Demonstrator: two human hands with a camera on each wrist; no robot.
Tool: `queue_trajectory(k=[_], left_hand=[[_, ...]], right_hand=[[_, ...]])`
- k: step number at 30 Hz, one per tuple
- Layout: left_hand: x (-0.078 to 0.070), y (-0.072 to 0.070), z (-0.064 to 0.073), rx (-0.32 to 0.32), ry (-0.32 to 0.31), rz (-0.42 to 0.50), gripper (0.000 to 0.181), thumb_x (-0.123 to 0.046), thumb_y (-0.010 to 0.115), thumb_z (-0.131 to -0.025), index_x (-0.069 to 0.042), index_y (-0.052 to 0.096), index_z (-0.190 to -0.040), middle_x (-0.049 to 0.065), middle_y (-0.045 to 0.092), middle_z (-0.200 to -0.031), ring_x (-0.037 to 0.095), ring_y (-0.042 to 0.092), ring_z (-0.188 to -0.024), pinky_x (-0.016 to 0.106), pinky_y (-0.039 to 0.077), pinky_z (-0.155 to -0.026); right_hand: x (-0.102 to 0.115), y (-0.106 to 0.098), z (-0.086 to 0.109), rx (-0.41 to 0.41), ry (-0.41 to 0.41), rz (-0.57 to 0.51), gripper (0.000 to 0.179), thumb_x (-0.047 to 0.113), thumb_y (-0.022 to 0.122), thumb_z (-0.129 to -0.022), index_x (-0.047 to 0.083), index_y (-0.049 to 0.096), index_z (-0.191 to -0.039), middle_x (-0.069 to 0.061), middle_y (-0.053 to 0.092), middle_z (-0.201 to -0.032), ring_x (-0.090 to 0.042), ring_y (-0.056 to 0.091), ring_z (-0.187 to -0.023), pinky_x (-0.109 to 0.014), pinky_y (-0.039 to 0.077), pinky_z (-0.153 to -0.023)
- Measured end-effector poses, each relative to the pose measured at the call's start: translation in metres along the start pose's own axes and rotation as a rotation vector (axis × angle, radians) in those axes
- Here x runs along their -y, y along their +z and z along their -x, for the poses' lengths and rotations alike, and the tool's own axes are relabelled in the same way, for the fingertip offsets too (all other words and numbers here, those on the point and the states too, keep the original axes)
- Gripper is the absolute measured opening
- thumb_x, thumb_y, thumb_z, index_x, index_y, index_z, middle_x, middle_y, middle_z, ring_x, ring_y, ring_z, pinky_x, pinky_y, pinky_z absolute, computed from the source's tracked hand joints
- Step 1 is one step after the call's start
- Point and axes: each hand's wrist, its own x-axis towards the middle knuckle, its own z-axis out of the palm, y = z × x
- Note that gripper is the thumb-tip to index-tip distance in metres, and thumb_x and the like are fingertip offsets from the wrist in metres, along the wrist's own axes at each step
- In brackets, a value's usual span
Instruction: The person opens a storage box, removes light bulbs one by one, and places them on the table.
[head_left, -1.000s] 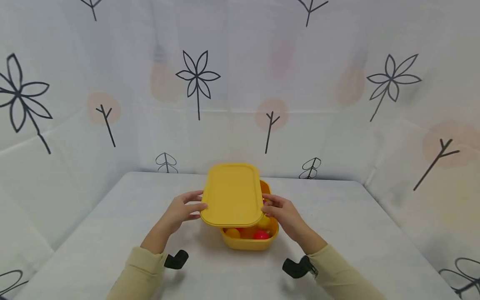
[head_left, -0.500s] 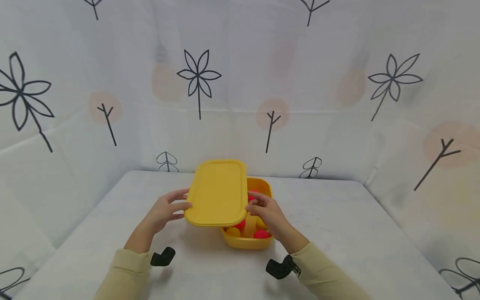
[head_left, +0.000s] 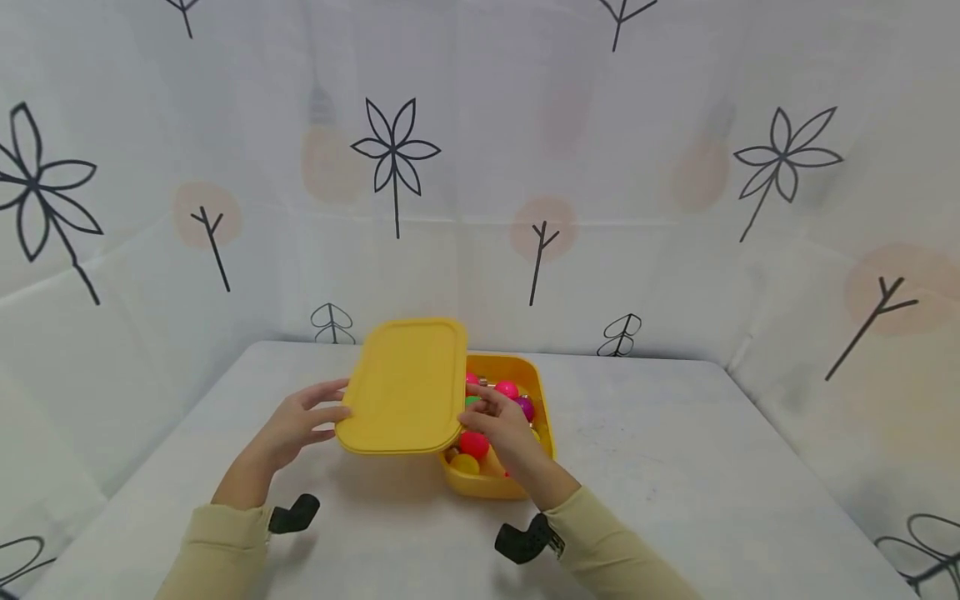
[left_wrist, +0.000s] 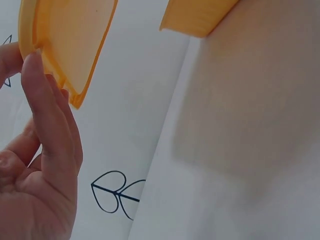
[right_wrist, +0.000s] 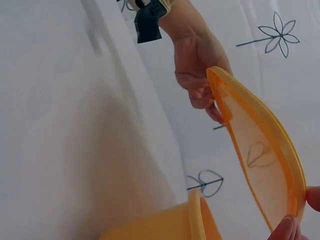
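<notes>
- Yellow lid (head_left: 405, 383): up off the white tabletop (head_left: 645, 467), overlapping the left side of the yellow container (head_left: 491, 489) in your head view. You hold both long sides, presumably to balance it and stop it tipping.
- Look: smooth rounded rectangle, raised border round a flat panel, top turned tilted toward you. Leaf print shows on the underside in the right wrist view; reflected or see-through, can't tell.
- Container: upright on the tabletop, uncovered, same colour and rounded corners as the lid, so likely its match.
- Your left hand (head_left: 288, 427): fingers partly spread, lid's left edge gripped between thumb and fingers.
- Your right hand (head_left: 501, 427): fingers bent, pinching the lid's right edge, arm crossing over the container. Edge grips probably spare the panel.
- Balls inside: red (head_left: 474, 445), yellow (head_left: 465, 464), pink (head_left: 507, 389), purple (head_left: 527, 408); loose, seemingly contained by the walls. Others hidden behind your hand and lid.
</notes>
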Motion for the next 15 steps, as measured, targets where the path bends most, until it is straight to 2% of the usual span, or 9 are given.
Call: queue_trajectory(k=[6, 15], left_hand=[[0.005, -0.012, 0.001, -0.003, -0.008, -0.015, 0.072, -0.033, 0.070, -0.083, -0.009, 0.037, -0.142, 0.019, 0.040, -0.135, 0.030, 0.052, -0.110, 0.045, 0.047, -0.090], [0.010, -0.029, 0.007, 0.015, 0.009, -0.028, 0.073, -0.034, 0.067, -0.085, -0.007, 0.033, -0.144, 0.019, 0.035, -0.138, 0.033, 0.046, -0.116, 0.048, 0.044, -0.092]], right_hand=[[-0.004, 0.010, 0.001, 0.010, 0.024, -0.009, 0.049, 0.005, 0.065, -0.086, -0.001, 0.048, -0.131, -0.009, 0.055, -0.091, -0.018, 0.057, -0.081, -0.038, 0.049, -0.089], [-0.006, 0.023, 0.001, 0.071, 0.004, -0.040, 0.052, 0.006, 0.064, -0.087, -0.002, 0.044, -0.134, -0.008, 0.054, -0.092, -0.022, 0.057, -0.084, -0.032, 0.051, -0.083]])
